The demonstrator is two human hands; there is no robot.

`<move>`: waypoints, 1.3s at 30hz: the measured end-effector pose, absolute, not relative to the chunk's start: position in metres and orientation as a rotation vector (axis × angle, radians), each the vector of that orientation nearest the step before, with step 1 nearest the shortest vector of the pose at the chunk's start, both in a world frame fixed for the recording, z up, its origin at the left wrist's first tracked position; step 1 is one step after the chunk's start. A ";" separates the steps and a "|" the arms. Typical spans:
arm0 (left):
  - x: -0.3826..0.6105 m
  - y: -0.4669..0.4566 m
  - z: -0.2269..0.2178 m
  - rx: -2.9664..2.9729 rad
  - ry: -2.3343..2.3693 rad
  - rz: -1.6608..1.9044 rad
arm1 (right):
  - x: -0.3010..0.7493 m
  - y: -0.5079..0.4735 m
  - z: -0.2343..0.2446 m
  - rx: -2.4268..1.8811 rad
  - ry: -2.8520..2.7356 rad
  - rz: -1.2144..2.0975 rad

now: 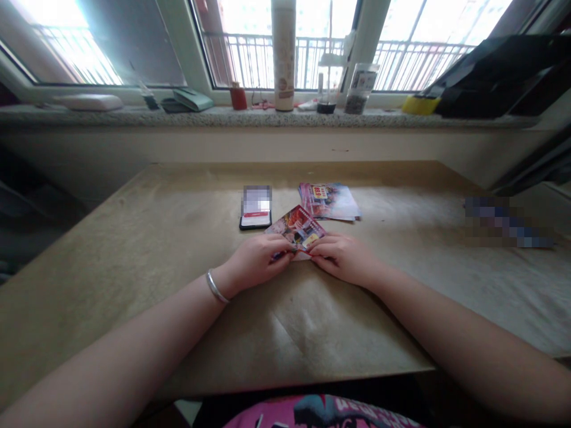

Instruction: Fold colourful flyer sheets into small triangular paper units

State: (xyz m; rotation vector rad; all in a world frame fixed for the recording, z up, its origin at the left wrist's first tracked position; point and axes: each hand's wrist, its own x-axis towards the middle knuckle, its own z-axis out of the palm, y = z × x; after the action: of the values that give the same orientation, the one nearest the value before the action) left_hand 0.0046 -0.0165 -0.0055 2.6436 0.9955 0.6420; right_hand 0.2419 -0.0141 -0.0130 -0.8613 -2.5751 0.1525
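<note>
A colourful printed paper sheet lies turned at an angle on the table in front of me, its near corner bent over to show a pale underside. My left hand pinches that near part from the left, a silver bangle around its wrist. From the other side, my right hand has its fingers closed on the same edge, close to the left fingertips. Just beyond the sheet sits a stack of similar printed sheets. A phone with a lit screen lies beyond my left hand.
The table has a tan cover. A blurred, dark bluish item lies at its right side. Along the stone windowsill stand a tall pale cylinder, a red container and a clear holder.
</note>
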 end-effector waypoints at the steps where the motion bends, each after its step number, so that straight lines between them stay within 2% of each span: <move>1: 0.005 -0.016 -0.006 2.612 1.010 0.640 | 0.242 -0.014 -0.013 -0.867 -2.571 0.152; 11: 0.005 -0.010 -0.004 2.510 1.228 0.574 | 0.231 -0.018 -0.019 -0.928 -2.504 0.238; 18: 0.005 -0.006 -0.008 2.384 1.544 0.514 | 0.236 -0.016 -0.015 -1.053 -2.449 0.321; 27: 0.004 -0.003 -0.015 2.377 1.548 0.538 | 0.237 -0.017 -0.014 -1.166 -2.402 0.367; 34: 0.000 0.003 -0.012 2.286 1.327 0.473 | 0.238 -0.016 -0.016 -1.167 -2.404 0.346; 39: 0.000 0.002 -0.013 2.357 1.408 0.507 | 0.239 -0.015 -0.016 -1.114 -2.420 0.363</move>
State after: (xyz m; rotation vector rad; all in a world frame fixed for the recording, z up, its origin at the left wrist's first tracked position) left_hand 0.0004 0.0015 -0.0126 2.3573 1.4081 0.5071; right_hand 0.2386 -0.0154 -0.0158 -1.1142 -2.4201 0.3633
